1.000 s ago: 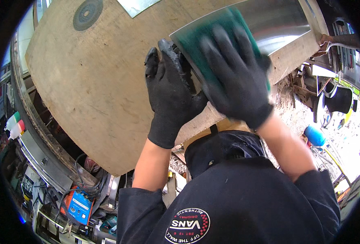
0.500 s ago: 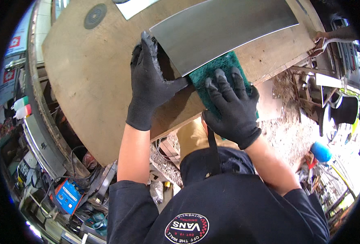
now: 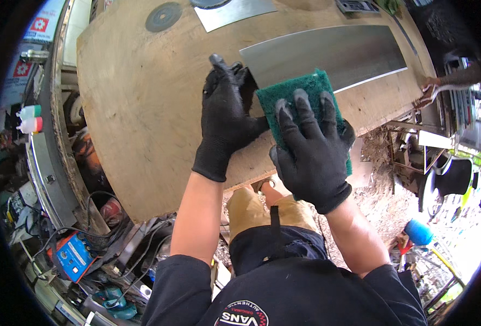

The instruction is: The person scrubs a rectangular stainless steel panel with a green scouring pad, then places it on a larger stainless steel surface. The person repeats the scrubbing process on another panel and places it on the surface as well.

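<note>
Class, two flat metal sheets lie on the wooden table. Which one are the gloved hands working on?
The larger metal sheet, nearer the person: the left hand pins its corner and the right hand presses a green scouring pad on it. The smaller sheet lies untouched at the far edge.

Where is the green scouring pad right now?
In the head view, the green scouring pad lies under the right hand, on the metal sheet's near edge.

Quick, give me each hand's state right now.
Left hand: gloved, pressed down on the near corner of the metal sheet, bracing it rather than gripping.
Right hand: gloved, fingers spread flat on the green scouring pad.
</note>
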The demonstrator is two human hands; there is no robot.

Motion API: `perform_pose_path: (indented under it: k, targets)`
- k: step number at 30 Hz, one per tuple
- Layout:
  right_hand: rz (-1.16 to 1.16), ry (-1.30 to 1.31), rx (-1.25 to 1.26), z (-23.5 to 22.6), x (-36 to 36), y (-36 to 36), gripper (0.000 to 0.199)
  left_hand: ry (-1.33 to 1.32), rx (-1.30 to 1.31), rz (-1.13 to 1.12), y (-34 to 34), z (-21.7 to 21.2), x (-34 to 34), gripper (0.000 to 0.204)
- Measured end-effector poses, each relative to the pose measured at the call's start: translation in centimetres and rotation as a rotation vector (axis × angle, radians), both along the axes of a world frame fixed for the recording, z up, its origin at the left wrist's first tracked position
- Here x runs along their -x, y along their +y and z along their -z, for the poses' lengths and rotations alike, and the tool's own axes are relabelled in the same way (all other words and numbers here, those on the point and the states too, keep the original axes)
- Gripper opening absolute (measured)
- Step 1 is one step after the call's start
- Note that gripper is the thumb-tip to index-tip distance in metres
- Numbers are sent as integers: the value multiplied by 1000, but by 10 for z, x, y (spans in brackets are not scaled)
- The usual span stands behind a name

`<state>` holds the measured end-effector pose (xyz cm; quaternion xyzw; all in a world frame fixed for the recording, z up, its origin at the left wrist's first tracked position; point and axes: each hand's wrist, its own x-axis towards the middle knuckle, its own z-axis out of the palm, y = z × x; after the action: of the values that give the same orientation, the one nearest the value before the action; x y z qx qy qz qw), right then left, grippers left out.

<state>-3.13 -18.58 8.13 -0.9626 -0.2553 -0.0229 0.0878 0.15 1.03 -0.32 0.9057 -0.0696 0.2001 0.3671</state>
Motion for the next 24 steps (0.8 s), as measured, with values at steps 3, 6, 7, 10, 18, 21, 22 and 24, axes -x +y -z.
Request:
perform_pose_path:
  k: [3, 6, 7, 10, 18, 21, 22, 24]
  targets:
    - [-15, -10, 82, 12, -9, 7, 64, -23, -18, -14, -6, 0, 2, 118]
    - [-46, -79, -31, 20, -61, 39, 60, 74, -136, -11, -6, 7, 3, 117]
    - [-64, -111, -24, 20, -81, 50, 60, 116, -158, 11, -7, 0, 3, 117]
    - [-65, -171, 6, 28, -89, 55, 62, 83, -107, 2, -5, 4, 2, 121]
    - [2, 0, -43, 14, -66, 47, 69, 56, -208, 24, 0, 3, -4, 128]
    - [11, -72, -34, 26, -94, 65, 70, 77, -244, 40, -2, -1, -1, 127]
    - [30, -35, -54, 25, -84, 63, 65, 89, -233, 26, 0, 0, 0, 127]
    - [78, 45, -75, 11, -32, 39, 55, 70, -149, 54, 1, -3, 7, 127]
